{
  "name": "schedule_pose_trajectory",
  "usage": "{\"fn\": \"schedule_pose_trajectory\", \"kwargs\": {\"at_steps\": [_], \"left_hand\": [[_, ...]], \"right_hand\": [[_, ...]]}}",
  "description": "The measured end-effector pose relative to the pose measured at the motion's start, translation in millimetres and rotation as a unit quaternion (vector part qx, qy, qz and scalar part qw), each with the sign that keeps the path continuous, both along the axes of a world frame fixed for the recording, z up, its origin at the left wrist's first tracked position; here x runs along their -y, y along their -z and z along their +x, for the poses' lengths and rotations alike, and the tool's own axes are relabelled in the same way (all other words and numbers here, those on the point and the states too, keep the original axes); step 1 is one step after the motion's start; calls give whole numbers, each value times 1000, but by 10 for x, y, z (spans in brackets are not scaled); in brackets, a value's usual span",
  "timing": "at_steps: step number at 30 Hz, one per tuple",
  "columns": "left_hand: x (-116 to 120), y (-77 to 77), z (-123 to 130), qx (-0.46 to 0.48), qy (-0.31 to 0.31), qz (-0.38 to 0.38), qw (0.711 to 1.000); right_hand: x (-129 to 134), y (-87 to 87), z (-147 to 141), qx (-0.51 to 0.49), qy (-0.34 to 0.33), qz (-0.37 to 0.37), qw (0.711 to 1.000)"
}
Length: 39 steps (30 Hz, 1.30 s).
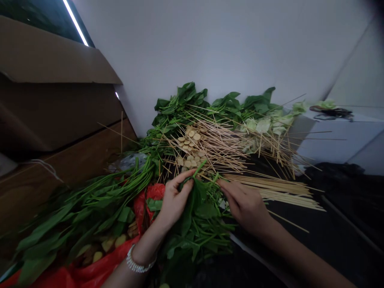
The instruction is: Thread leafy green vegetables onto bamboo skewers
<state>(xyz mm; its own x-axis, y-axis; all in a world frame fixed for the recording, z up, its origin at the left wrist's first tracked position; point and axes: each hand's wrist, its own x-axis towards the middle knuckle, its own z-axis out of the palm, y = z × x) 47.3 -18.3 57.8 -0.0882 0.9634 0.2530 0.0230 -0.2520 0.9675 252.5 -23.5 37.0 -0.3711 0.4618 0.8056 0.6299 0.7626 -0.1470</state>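
My left hand [179, 196] is closed, thumb and fingers pinching a leafy green [196, 198] whose stem pokes up past the fingertips. To the right, my right hand [244, 202] pinches a thin pale bamboo skewer [207, 177] that points toward the left hand. Whether its tip pierces the stem I cannot tell. Beneath both hands lies a heap of loose leafy greens [207, 236]. Just beyond them are skewered potato slices [192, 138], and bare bamboo skewers [282, 190] lie in a bundle beside my right hand.
Long-stemmed greens [75, 218] and round slices sit on a red plastic bag [120, 256] at left. Greens on skewers [189, 96] and skewered cabbage [265, 125] line the white wall. A cardboard box [54, 60] stands left; black plastic [345, 188] lies right.
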Motion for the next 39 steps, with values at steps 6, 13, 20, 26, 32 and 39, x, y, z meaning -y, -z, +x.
{"fn": "schedule_pose_trajectory", "kwargs": {"at_steps": [6,13,20,26,32,39], "left_hand": [[7,40,-28,78,53,-33,995],[-107,66,-29,157,35,-69,985],[-48,-46,-104,-20,-107,150,983],[-96,-30,-49,172,9,-107,979],[-103,-28,-30,216,24,-136,967],[-93,-17,-54,203,16,-126,971]], "right_hand": [[6,13,-8,8,12,-17,1000],[32,6,-26,13,-1,-3,1000],[160,-211,42,-127,6,49,991],[75,-177,-14,-119,-83,-97,985],[40,-53,-69,-84,-80,-113,987],[38,-19,-71,-79,-63,-110,989]]}}
